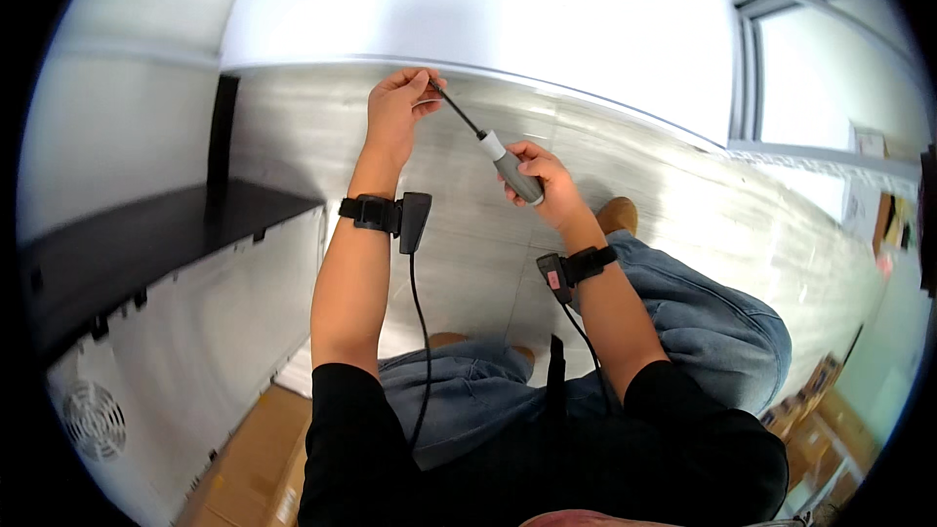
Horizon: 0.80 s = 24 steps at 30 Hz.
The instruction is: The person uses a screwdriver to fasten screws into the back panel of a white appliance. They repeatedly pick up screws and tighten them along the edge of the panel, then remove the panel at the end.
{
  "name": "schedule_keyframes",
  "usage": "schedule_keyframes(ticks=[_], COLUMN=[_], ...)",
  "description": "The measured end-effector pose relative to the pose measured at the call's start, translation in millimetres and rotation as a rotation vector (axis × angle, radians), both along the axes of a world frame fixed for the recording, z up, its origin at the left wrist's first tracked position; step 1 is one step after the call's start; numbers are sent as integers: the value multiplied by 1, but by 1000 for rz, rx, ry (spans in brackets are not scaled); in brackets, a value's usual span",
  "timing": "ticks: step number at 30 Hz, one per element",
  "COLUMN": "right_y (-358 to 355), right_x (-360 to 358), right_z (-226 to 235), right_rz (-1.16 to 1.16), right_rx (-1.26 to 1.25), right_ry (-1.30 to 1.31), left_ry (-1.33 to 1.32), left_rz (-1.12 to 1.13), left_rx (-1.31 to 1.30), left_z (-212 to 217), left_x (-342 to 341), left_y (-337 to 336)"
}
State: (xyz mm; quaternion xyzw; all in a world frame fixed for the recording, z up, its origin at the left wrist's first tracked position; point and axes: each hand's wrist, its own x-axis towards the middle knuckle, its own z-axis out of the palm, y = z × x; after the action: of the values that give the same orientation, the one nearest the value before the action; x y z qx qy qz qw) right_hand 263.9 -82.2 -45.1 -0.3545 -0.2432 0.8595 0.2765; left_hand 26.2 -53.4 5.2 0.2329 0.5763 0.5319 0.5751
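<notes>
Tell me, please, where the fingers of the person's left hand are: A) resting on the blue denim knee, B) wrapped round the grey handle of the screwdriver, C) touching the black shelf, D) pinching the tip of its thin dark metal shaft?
D: the left hand pinches the tip end of the grey-handled screwdriver, whose handle sits in the right hand.

We count one screwdriver [498,154] | two hands, left hand [398,105] and right hand [539,180] | two black wrist bands, left band [371,213], right band [584,264] | two cables [422,332] | one round fan grille [94,420]
</notes>
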Motion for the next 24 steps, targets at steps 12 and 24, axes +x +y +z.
schedule_keyframes(ticks=[12,24], right_y=[6,1], right_x=[67,77], right_z=[-24,-36], right_rz=[-395,-555], right_rx=[-105,-131], right_ry=[20,20], left_ry=[387,1298], left_rz=[-84,-229], left_rx=[168,617], left_z=[-25,-69], left_x=[91,127], left_y=[119,158])
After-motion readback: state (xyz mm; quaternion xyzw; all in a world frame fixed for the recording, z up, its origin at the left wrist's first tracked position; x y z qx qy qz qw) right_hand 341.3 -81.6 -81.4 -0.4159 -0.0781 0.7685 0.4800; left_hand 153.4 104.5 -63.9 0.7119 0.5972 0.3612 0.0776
